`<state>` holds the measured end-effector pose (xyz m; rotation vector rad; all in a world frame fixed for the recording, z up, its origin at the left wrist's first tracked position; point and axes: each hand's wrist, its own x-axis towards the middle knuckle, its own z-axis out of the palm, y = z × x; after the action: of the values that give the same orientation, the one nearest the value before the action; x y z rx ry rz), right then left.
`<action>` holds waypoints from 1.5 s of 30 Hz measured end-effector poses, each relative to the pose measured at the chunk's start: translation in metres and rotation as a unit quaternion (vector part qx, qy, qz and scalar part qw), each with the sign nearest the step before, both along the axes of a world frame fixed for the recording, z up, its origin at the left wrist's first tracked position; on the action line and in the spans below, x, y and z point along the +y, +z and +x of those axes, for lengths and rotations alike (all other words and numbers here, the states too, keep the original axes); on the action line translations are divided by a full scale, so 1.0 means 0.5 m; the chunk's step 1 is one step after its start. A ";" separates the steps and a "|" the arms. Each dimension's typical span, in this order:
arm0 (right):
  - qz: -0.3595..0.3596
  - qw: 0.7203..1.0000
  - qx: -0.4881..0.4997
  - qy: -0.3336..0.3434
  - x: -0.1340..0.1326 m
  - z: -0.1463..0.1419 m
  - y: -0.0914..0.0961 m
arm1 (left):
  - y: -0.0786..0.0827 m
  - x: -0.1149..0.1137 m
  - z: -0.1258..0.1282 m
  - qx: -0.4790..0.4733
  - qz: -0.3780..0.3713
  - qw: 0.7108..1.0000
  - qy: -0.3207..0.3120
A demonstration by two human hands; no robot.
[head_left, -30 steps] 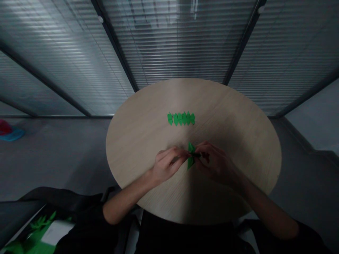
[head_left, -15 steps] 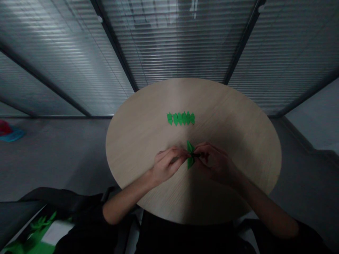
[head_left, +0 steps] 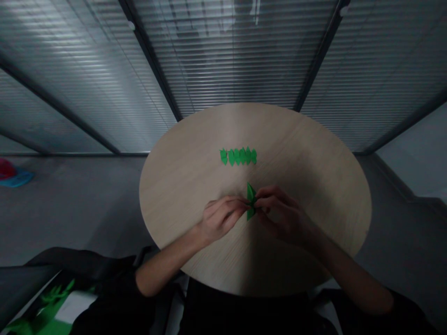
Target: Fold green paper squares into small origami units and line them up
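Note:
Between my two hands is a piece of folded green paper point(head_left: 250, 191), pointed at its top and bottom ends. The fingertips of my left hand point(head_left: 223, 215) pinch it at the middle from the left. From the right, the thumb and fingers of my right hand point(head_left: 281, 211) close on its middle too. Fingers hide the centre of the fold. Beyond my hands, several small green folded paper pieces point(head_left: 240, 156) lie side by side in a row, with a narrow gap after the leftmost one.
Under my hands is a round wooden table point(head_left: 181, 163). At lower left a dark chair point(head_left: 80, 260) holds green paper point(head_left: 52, 321) and a white sheet point(head_left: 75, 306). A red and blue item point(head_left: 16, 177) lies on the floor at far left. Glass panels with blinds point(head_left: 237, 56) stand behind.
The fingers of my right hand have shifted left and closed in on the paper's middle. The green paper has moved slightly up. My left hand and the row are nearly unchanged.

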<state>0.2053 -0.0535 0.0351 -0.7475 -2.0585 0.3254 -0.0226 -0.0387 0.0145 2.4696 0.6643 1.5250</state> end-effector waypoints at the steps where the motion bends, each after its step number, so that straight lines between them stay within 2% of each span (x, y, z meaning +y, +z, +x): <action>1: 0.006 1.000 -0.011 -0.003 0.000 0.001 -0.001 | -0.001 0.001 0.000 0.003 0.004 1.000 -0.001; 10: 0.086 0.993 -0.039 -0.068 0.001 -0.007 -0.002 | -0.006 0.005 0.004 0.016 0.023 0.999 0.027; 13: 0.090 0.992 -0.027 -0.089 -0.001 -0.010 0.001 | -0.006 0.005 0.003 0.025 0.027 0.999 0.034; 18: 0.117 0.989 0.055 -0.070 -0.010 -0.006 0.008 | -0.003 0.004 0.000 0.035 0.017 0.998 0.042; 21: 0.133 0.988 0.053 -0.059 -0.014 -0.004 0.009 | -0.004 0.005 0.000 0.038 0.019 0.999 0.030; 26: 0.103 0.993 0.000 -0.064 -0.006 -0.003 0.003 | -0.008 0.009 0.003 0.032 0.003 0.999 0.030; 32: -0.014 0.999 0.034 -0.040 0.010 -0.005 -0.014 | -0.004 0.012 0.018 -0.045 -0.071 0.996 0.039; 36: -0.062 0.997 0.037 -0.036 0.012 -0.006 -0.020 | -0.014 0.011 0.026 -0.102 -0.115 0.988 0.015; 41: -0.083 0.994 0.061 -0.038 0.010 -0.008 -0.022 | -0.039 0.010 0.031 -0.161 -0.142 0.977 0.002; 45: -0.095 0.992 0.078 -0.009 0.012 -0.009 -0.022 | -0.040 0.009 0.035 -0.174 -0.190 0.966 0.001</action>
<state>0.2008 -0.0473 0.0241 -0.8284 -1.8898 0.5591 -0.0050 -0.0342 -0.0055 1.8651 0.8031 1.5999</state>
